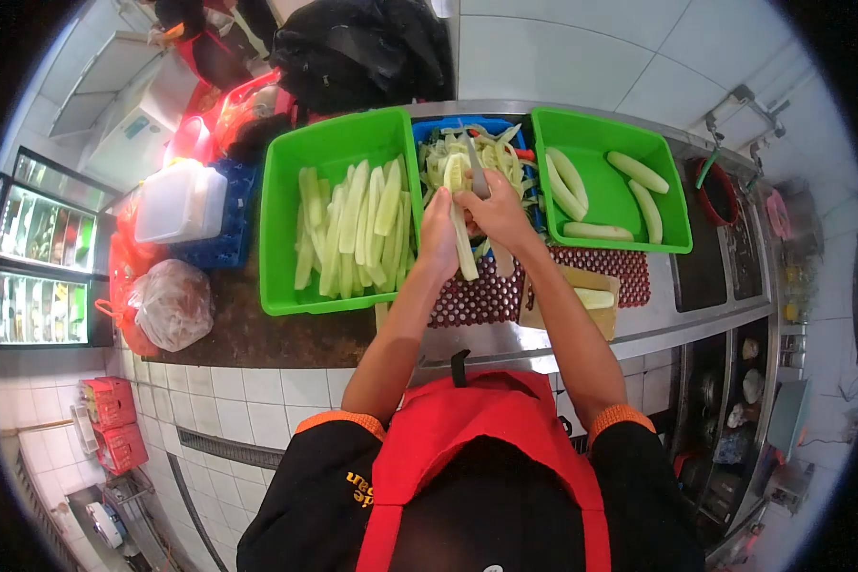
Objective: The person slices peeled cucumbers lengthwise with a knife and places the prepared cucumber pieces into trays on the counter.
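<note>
Coring of a split cucumber length (461,236), apparently under way. The left hand (438,231) is wrapped round the piece before the trimmings (507,160), between the left green tub (281,191) and right green tub (596,195); the right hand (498,212) grasps a knife (477,170). The next move probably calls for a controlled stroke, blade clear of the supporting hand.

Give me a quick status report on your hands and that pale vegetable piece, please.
Left hand gripping vegetable piece. Right hand holding knife beside it. Piece's far end over scraps. No obstruction visible at the blade.
</note>
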`<state>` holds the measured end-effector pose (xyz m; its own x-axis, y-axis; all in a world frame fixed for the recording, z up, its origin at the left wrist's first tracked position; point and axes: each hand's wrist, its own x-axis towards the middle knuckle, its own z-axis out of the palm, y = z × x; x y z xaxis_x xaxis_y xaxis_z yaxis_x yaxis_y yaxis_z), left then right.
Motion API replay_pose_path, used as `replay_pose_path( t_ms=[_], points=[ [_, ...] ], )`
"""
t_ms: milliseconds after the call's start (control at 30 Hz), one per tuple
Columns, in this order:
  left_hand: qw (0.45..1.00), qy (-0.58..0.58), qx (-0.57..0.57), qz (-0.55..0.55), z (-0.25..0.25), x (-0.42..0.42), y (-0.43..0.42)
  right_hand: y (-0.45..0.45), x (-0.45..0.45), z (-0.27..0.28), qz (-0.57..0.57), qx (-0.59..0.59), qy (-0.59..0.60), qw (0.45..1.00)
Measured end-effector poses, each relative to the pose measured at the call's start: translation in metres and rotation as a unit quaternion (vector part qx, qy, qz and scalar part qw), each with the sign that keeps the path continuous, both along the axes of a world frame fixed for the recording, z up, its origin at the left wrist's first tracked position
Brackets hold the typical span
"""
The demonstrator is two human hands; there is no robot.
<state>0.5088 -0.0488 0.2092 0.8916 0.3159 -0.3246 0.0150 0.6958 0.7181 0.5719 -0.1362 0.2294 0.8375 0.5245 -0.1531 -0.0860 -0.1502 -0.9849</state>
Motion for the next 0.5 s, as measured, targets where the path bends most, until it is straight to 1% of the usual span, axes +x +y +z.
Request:
replay_pose_path(
  t_ms=[33, 67, 100, 167, 200, 267, 300, 367, 400, 433, 467, 500],
  points=[
    [0.999, -0.007, 0.021, 0.024, -0.003, 0.001, -0.003, -0.001, -0.002, -0.005, -0.047, -0.026, -0.094, 0.994],
    [0.998, -0.039, 0.04, 0.025, -0.02, 0.002, -0.001, -0.003, -0.006, -0.01, -0.094, -0.053, -0.185, 0.977],
    [0.998, -0.037, 0.04, 0.024, -0.021, 0.003, -0.002, -0.006, -0.011, -0.006, -0.094, -0.054, -0.182, 0.977],
    [0.994, -0.07, 0.041, 0.076, -0.022, 0.004, -0.006, -0.01, -0.027, 0.019, -0.083, -0.127, -0.324, 0.934],
    [0.994, -0.066, 0.042, 0.073, -0.016, 0.001, -0.007, -0.01, -0.036, 0.033, -0.086, -0.127, -0.321, 0.935],
    [0.978, -0.193, 0.058, 0.05, 0.004, -0.004, -0.01, -0.006, -0.055, 0.063, -0.086, -0.13, -0.344, 0.926],
    [0.979, -0.19, 0.059, 0.048, 0.012, -0.008, -0.011, -0.005, -0.062, 0.072, -0.087, -0.13, -0.341, 0.927],
    [0.973, -0.215, 0.084, 0.025, 0.022, -0.015, -0.01, -0.002, -0.073, 0.085, -0.092, -0.089, -0.347, 0.929],
    [0.973, -0.212, 0.085, 0.024, 0.011, -0.014, -0.007, -0.001, -0.077, 0.089, -0.093, -0.089, -0.344, 0.93],
    [0.92, -0.194, 0.336, 0.057, -0.003, -0.009, -0.002, 0.0, -0.08, 0.091, -0.087, -0.082, -0.347, 0.93],
    [0.805, -0.165, 0.563, 0.087, -0.017, -0.007, 0.001, 0.001, -0.082, 0.093, -0.082, -0.075, -0.352, 0.929],
    [0.805, -0.164, 0.564, 0.085, -0.011, -0.009, 0.0, 0.001, -0.084, 0.095, -0.082, -0.075, -0.35, 0.93]
  ],
)
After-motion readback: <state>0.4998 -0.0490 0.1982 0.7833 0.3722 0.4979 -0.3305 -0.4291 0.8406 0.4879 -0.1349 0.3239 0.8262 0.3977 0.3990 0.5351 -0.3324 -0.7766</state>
